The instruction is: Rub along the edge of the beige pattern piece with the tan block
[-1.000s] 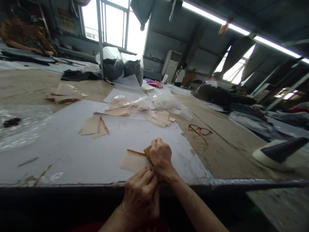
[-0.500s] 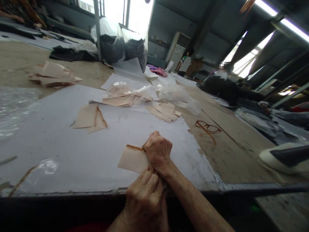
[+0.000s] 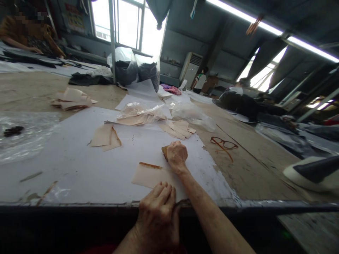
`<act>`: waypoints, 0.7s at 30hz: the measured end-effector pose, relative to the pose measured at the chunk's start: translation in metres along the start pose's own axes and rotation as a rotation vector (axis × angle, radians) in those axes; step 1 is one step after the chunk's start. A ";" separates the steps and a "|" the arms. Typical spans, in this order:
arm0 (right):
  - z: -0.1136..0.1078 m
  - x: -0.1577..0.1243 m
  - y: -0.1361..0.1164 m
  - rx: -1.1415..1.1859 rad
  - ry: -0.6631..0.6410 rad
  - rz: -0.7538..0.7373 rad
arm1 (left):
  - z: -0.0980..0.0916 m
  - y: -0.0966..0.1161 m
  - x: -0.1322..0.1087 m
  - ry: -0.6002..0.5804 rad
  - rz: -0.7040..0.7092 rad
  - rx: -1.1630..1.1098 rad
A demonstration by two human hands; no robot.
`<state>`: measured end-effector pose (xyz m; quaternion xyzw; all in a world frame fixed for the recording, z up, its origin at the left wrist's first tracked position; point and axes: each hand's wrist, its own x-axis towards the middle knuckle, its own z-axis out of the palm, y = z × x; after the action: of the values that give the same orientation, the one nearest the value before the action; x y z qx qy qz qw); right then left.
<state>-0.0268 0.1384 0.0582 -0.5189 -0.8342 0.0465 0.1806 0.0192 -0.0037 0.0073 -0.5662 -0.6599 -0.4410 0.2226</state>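
The beige piece (image 3: 148, 175) is lying flat on the paper (image 3: 66, 169) at the desk's (image 3: 254, 169) near edge. The left hand (image 3: 159, 208) is pinning its near right corner, fingers flat and pressed together. The right hand (image 3: 177, 154) is curling its fingers round a small brown block (image 3: 165, 151) just past the piece's far right corner. The piece is looking thin, light and limp, so pressing a plain edge seems safest. Half a second back, the right hand was sitting beside the left.

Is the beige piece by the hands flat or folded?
Flat: the beige piece lies in one layer on the white sheet, left hand pressing its near edge; right hand grips a brown piece.
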 end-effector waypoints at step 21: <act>0.027 -0.019 -0.011 -0.113 0.116 -0.309 | 0.005 -0.003 -0.007 -0.044 -0.070 -0.061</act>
<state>-0.0383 0.1194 0.0307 -0.3954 -0.8936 -0.0588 0.2040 0.0192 -0.0033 -0.0013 -0.5589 -0.6701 -0.4559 0.1752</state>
